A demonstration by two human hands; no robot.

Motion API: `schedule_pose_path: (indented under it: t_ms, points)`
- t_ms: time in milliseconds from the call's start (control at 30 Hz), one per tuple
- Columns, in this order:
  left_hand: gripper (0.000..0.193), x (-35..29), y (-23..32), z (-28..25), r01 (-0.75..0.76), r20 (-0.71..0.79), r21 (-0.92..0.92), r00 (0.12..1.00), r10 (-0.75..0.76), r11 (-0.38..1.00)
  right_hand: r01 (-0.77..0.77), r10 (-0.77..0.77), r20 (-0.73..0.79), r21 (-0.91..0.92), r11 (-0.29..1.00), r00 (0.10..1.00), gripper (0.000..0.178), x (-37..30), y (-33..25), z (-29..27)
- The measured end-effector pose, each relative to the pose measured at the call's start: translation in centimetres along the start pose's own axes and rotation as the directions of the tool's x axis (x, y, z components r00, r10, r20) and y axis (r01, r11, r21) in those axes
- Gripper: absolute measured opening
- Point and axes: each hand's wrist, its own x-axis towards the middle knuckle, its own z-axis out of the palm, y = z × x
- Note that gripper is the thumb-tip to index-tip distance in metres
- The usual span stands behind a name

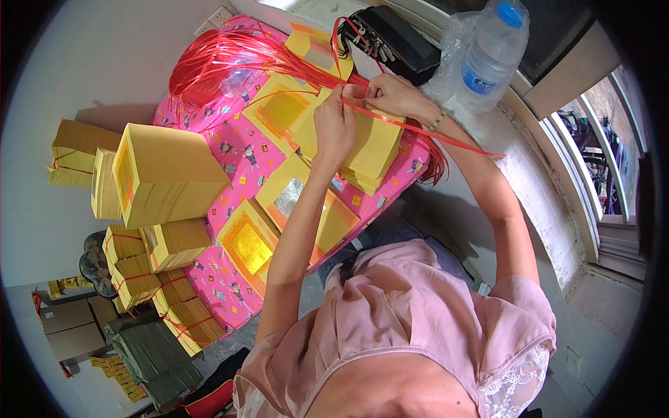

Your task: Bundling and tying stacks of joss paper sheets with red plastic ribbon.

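Both hands are closed on a red plastic strip [453, 135] over a thick stack of yellow paper [376, 153]. My left hand [336, 125] pinches the strip at the stack's left side. Just to its right, my right hand [397, 96] grips it with bent fingers, close to the left fingertips. One tail of the strip runs under my right wrist and out past the forearm. A large bundle of red plastic strips [237, 56] lies at the far left of the table and reaches toward my hands. Whether a knot lies between the fingers is hidden.
Paper sheets with gold [251, 247] and silver [289, 196] patches lie on the pink patterned tablecloth [240, 177]. Tall yellow paper stacks [174, 164] and tied bundles [191, 306] stand at left. A plastic bottle [488, 59] and a black case [401, 42] sit by the window ledge.
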Motion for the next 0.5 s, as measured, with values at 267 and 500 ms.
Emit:
schedule_pose_path:
  t_ms: [267, 500]
  points:
    - [0.041, 0.56, -0.59, 0.02, -0.107, -0.01, 0.016, 0.994, 0.107, 0.994, -0.013, 0.013, 0.026, -0.001, 1.0, 1.0, 0.027, -0.15, -0.32, -0.31]
    - [0.043, 0.48, -0.79, -0.33, 0.032, 0.009, -0.215, 1.0, -0.03, 0.976, 0.044, -0.045, 0.015, 0.05, 0.998, 0.999, 0.034, -0.44, 0.14, 0.28]
